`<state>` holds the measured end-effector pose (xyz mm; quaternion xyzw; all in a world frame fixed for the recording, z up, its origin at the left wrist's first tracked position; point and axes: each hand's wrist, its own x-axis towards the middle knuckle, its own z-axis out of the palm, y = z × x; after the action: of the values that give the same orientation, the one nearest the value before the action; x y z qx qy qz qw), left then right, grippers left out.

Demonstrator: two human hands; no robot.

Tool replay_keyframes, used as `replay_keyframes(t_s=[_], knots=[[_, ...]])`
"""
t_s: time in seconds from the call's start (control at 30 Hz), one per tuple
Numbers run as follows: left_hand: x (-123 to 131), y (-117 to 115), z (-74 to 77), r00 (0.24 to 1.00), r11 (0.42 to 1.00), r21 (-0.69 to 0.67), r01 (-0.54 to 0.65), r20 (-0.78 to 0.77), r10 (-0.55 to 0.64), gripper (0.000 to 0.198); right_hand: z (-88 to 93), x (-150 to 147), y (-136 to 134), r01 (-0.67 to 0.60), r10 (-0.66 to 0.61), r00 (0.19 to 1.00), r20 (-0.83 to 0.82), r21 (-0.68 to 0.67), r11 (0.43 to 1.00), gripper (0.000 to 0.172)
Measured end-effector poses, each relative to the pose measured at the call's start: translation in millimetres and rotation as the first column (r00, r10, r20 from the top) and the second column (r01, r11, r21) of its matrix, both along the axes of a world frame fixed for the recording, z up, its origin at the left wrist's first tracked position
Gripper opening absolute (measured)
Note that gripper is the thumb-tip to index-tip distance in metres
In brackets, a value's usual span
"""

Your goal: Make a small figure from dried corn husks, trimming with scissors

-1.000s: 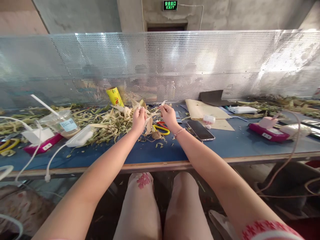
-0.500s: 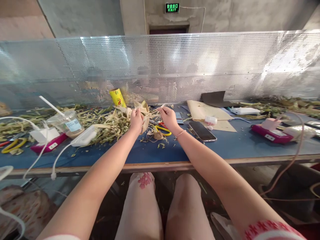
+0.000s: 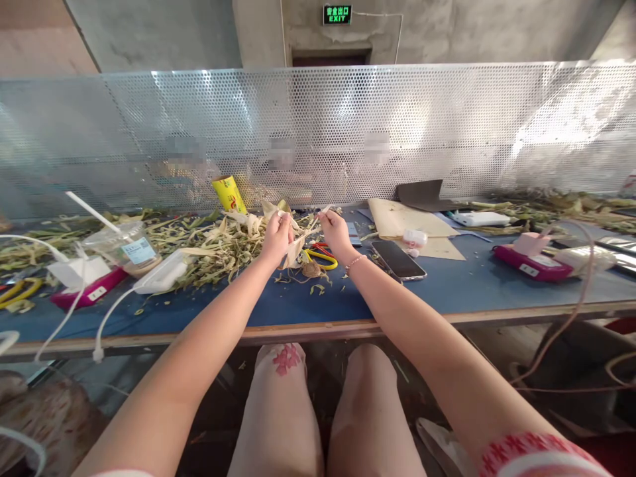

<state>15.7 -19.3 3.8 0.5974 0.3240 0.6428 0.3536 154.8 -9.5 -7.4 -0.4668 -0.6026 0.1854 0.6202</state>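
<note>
My left hand [image 3: 278, 240] is closed around a dried plant [image 3: 295, 252], whose pale, wrinkled leaves hang out beside the fingers. Thumb and fingers of my right hand [image 3: 335, 232] pinch the other end of the plant, where a whitish tip shows above them. A thin part of it stretches between both hands over the blue table. Left of my left hand spreads a heap of dried leaves and stems [image 3: 233, 245]. Below my right hand lie yellow-handled scissors [image 3: 328, 262] and a small brown clump [image 3: 312, 269].
A phone [image 3: 400, 260], an earphone case [image 3: 415, 238] and brown paper [image 3: 407, 217] lie to the right. Leftward are a plastic cup with a straw [image 3: 129, 248], a power bank [image 3: 161, 273] and a magenta socket box [image 3: 89, 288] with cables. A perforated metal screen [image 3: 318, 132] stands behind.
The plant's leaves have turned and dropped lower between my hands. My right hand keeps its pinch. The whole view has shifted slightly.
</note>
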Motion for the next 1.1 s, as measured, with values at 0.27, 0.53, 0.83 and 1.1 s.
replay_keyframes(t_s=[0.27, 0.53, 0.83, 1.1], knots=[[-5, 0, -0.8, 0.987, 0.988, -0.035, -0.148, -0.072, 0.146, 0.022, -6.2, -3, 3, -0.183, 0.19, 0.977, 0.095, -0.074, 0.98, 0.031], [0, 0, -2.3, 0.997, 0.988, -0.141, -0.06, -0.065, 0.052, 0.027, -3.0, -8, -5, -0.192, 0.177, 0.944, 0.277, 0.025, 0.981, 0.028], [5, 1, -6.9, 0.982, 0.972, -0.203, -0.117, -0.171, 0.083, 0.028, -2.3, -14, -9, -0.16, 0.122, 0.963, 0.241, 0.146, 0.976, 0.021], [-3, 1, -3.8, 0.741, 0.897, 0.249, -0.366, -0.505, 0.442, 0.034, -7.2, -25, -7, -0.237, 0.237, 0.972, 0.003, 0.016, 0.971, 0.018]])
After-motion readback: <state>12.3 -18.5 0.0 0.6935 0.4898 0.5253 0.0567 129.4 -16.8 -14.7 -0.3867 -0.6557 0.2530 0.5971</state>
